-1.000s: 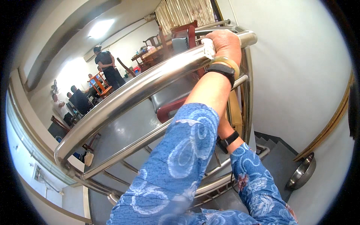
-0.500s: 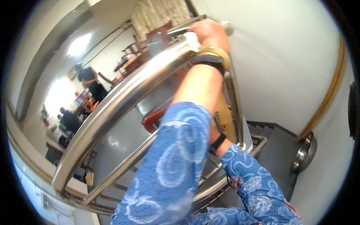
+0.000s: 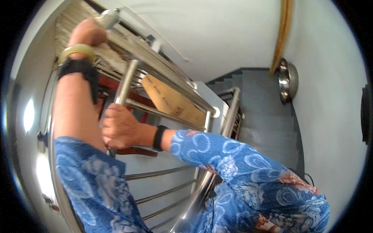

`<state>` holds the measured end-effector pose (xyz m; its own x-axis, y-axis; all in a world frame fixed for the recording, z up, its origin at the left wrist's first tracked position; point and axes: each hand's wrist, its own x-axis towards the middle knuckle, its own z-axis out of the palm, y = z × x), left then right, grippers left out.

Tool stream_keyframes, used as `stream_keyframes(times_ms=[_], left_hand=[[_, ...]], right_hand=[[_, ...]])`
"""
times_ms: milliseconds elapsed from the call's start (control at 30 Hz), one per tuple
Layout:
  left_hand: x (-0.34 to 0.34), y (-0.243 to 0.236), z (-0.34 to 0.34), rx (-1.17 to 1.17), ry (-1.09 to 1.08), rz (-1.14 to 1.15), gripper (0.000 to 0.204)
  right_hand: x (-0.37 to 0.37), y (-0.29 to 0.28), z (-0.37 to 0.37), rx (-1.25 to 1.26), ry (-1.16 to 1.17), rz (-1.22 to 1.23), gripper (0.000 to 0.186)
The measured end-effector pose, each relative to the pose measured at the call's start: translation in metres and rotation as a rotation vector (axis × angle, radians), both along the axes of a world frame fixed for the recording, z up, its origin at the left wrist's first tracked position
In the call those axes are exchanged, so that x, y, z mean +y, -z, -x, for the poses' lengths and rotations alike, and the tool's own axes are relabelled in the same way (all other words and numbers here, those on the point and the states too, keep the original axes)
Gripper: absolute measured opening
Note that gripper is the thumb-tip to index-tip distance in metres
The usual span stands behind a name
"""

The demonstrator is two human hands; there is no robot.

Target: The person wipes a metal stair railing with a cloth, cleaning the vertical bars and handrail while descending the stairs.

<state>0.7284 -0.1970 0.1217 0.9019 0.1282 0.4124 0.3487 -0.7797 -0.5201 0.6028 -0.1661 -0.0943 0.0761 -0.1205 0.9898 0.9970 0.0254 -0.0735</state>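
Note:
My left hand (image 3: 87, 34), with a yellowish bangle and a black wristband, is stretched far out at the upper left. Its fingers curl down, partly hidden, over what looks like a pale bunched cloth (image 3: 105, 52), beside the end of a metal rail (image 3: 110, 18). Lower down, my right hand (image 3: 119, 126) is wrapped round a shiny metal tube (image 3: 126, 83) of the stair railing. A black band sits on that wrist. Both arms wear blue patterned sleeves.
Grey stairs (image 3: 264, 116) descend on the right beside a white wall. A metal basin (image 3: 288, 81) leans there below a wooden pole (image 3: 283, 35). Behind the railing bars are a brown cardboard piece (image 3: 173, 103) and dark red furniture (image 3: 142, 151).
The view has swung down, so the room at left is mostly out of sight. My right hand, hidden before, now shows gripping the tube. My left hand appears farther left.

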Motion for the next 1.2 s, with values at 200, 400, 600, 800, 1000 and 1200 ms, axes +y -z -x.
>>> stream_keyframes(times_ms=[200,400,600,800,1000,1200], left_hand=[[0.021,-0.014,-0.011,0.054,0.099,0.046,0.036],[0.031,0.002,-0.009,0.072,0.158,0.001,0.035],[0.043,0.001,0.006,0.085,0.226,0.014,0.032],[0.055,0.008,0.035,0.062,0.321,0.160,0.036],[0.059,0.000,0.063,0.189,0.141,0.215,0.034],[0.075,0.008,0.094,0.152,0.154,0.363,0.029]], right_hand=[[-0.001,-0.006,0.000,-0.027,0.019,-0.016,0.021],[0.015,0.007,-0.009,0.006,0.071,0.060,0.025],[0.014,0.004,-0.007,0.044,0.138,0.158,0.026],[0.011,0.008,-0.018,0.038,0.170,0.145,0.025],[0.009,0.004,-0.016,0.050,0.125,0.190,0.028],[0.003,0.011,-0.020,0.024,0.161,0.187,0.024]])
